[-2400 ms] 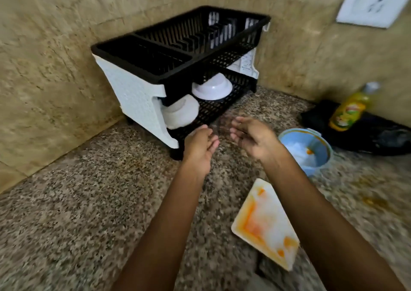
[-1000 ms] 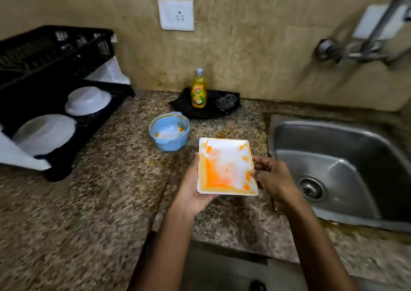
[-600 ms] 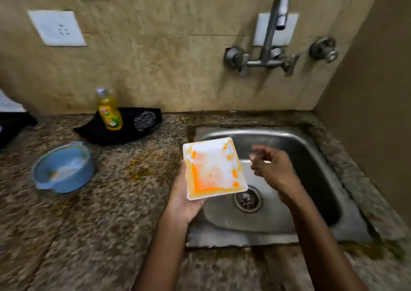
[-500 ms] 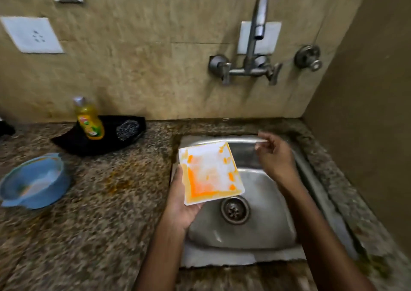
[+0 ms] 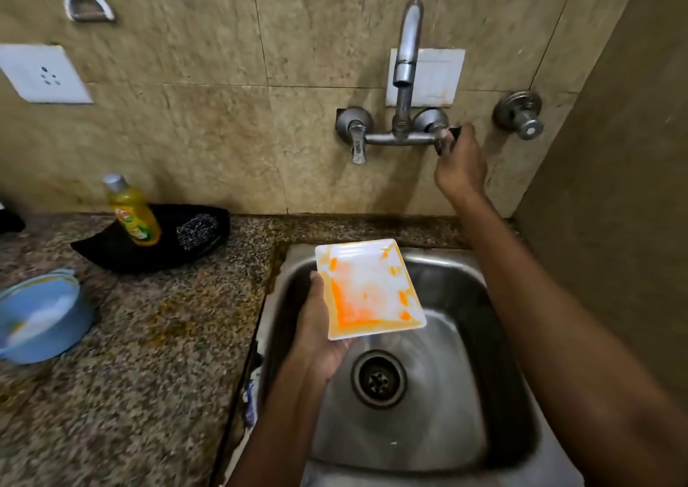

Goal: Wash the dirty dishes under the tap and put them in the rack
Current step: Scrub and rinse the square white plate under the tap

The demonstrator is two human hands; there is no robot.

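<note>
plate: square white plate [image 5: 370,287], orange-stained, being held over sink [image 5: 495,404] by left hand [image 5: 320,334], fingers curled under
tap: right handle [image 5: 446,139] being gripped by right hand [image 5: 459,163]
advice: handle being turned gently; plate being kept tilted under spout [image 5: 404,77]

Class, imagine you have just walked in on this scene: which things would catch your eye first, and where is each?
First the square white plate smeared with orange, which the left hand holds over the steel sink. Next the right hand, up at the wall, gripping the right handle of the tap, with no water showing. Left on the counter sits a blue bowl.
</note>
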